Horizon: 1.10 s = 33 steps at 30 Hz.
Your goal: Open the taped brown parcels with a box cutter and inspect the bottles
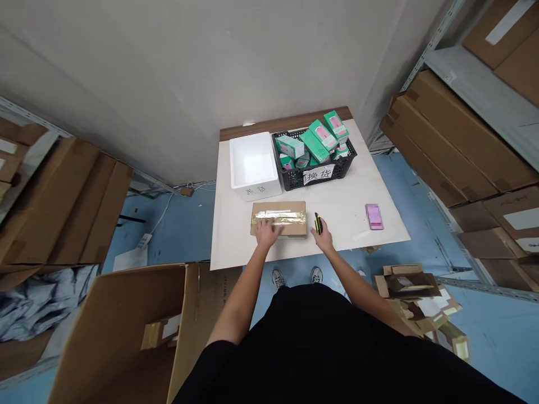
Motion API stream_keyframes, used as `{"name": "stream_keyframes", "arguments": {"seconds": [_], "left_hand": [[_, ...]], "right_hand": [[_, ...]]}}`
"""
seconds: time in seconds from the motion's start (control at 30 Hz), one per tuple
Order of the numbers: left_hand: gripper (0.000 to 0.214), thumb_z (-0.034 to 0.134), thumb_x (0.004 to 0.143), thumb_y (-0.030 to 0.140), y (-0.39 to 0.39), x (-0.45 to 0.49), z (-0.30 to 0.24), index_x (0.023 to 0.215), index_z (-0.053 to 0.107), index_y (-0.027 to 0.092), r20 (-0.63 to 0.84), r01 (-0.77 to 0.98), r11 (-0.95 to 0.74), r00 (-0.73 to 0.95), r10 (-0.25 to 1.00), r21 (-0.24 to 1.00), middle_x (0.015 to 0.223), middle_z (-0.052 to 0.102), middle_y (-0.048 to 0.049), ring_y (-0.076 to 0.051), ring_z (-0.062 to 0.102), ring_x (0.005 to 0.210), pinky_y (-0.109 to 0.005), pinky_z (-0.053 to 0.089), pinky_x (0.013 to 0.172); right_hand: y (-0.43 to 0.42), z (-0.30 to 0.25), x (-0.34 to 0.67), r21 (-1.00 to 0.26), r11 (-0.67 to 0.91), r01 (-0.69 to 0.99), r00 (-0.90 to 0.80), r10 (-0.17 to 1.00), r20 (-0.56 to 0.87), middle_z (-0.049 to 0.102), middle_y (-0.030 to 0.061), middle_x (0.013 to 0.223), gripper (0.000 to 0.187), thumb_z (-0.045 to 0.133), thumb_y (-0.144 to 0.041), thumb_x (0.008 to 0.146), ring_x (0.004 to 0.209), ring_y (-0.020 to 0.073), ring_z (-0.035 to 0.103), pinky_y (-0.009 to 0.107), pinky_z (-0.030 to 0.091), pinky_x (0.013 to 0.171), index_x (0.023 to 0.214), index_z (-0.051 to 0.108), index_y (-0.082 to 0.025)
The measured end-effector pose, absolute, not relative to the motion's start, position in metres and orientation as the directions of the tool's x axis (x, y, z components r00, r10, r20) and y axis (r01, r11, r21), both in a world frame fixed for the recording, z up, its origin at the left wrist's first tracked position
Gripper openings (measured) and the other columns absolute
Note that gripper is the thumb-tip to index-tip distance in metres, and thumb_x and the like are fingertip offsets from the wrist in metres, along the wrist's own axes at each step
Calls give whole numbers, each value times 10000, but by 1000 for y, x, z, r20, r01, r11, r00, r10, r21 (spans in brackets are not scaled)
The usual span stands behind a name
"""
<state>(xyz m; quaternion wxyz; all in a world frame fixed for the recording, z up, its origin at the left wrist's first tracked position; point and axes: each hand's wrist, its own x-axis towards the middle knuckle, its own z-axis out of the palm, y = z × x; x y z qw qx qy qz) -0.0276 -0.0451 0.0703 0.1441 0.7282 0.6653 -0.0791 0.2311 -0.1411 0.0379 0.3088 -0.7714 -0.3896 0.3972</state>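
Note:
A brown cardboard box (pixel 295 229) with shiny tape across its top lies near the front edge of the white table (pixel 229 241). My left hand (pixel 267 232) rests on the box's left part, its fingers spread over the tape and open. Just right of the box, my right hand (pixel 323 238) is closed around a black and yellow box cutter (pixel 318 223), which points up and away from me. The cutter is apart from the box. Whether its blade is out is too small to tell.
Behind the box stand a white foam box (pixel 263 189) and a black crate (pixel 290 180) full of green cartons (pixel 315 146). A pink, blurred item (pixel 374 217) lies at the table's right. A large open carton (pixel 122 280) is at lower left; torn cardboard (pixel 412 280) lies at lower right. Shelves flank both sides.

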Motion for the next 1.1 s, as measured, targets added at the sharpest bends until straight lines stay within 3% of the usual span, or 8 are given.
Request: {"name": "stream_keyframes", "arguments": {"seconds": [0.13,0.27,0.4,0.5,0.63,0.73,0.87,1.1], "left_hand": [[750,366,1085,547,-16,-62,77,1725,297,164,-307,996,59,-37,951,61,1822,146,-168,-358,334,1595,-469,443,1200],[788,284,1090,596,-19,-71,71,1738,249,150,-446,992,83,-33,895,94,1827,70,-172,-343,512,1488,-415,511,1130],[869,218,1076,634,-54,-44,61,1725,243,58,-485,980,193,-142,863,57,1796,29,-279,-388,673,1305,-468,577,1015],[845,266,1073,594,-76,-20,60,1675,341,7,-522,984,176,-141,841,18,1727,245,-366,-411,699,1250,-497,587,952],[627,389,1061,477,-61,-21,73,1501,610,90,-474,999,30,-11,880,32,1464,633,-291,-406,634,1323,-497,533,1040],[639,442,1049,446,-22,-41,83,1638,463,197,-359,996,-47,70,931,72,1639,494,-213,-380,486,1473,-488,474,1126],[740,387,1069,492,9,-54,81,1752,184,292,-508,985,-66,139,850,160,1714,393,-161,-330,553,1423,-440,483,1109],[719,240,1102,436,-67,-23,59,1736,197,98,-506,969,192,-90,858,154,1475,599,-283,-340,709,1237,-424,542,1006]], "right_hand": [[-116,30,188,-713,-591,377,411,796,-443,704,150,1416,1086,811,-591,830,1247,341,710,442,572,1039,1707,284,-228],[-82,28,188,-665,-631,399,474,763,-440,688,178,1437,1106,821,-582,837,1277,358,697,439,567,1034,1710,257,-202],[-28,42,204,-601,-606,521,488,789,-373,719,200,1345,1065,814,-544,885,1218,368,706,426,554,1003,1713,250,-183],[13,56,213,-548,-576,607,473,816,-333,708,218,1319,1027,801,-498,929,1193,341,695,414,529,994,1710,242,-136],[22,65,218,-539,-563,627,465,825,-320,694,230,1345,1041,782,-503,950,1215,341,682,425,517,1007,1719,197,-117],[-15,58,209,-613,-529,587,445,843,-302,707,204,1373,1079,795,-564,909,1226,360,699,410,547,998,1725,205,-178],[-74,35,184,-696,-490,525,366,868,-335,675,163,1470,1143,821,-616,844,1242,363,709,410,572,993,1725,202,-232],[-35,27,188,-625,-521,582,384,853,-354,738,179,1321,1079,813,-547,874,1193,373,716,433,567,967,1710,230,-192]]}}
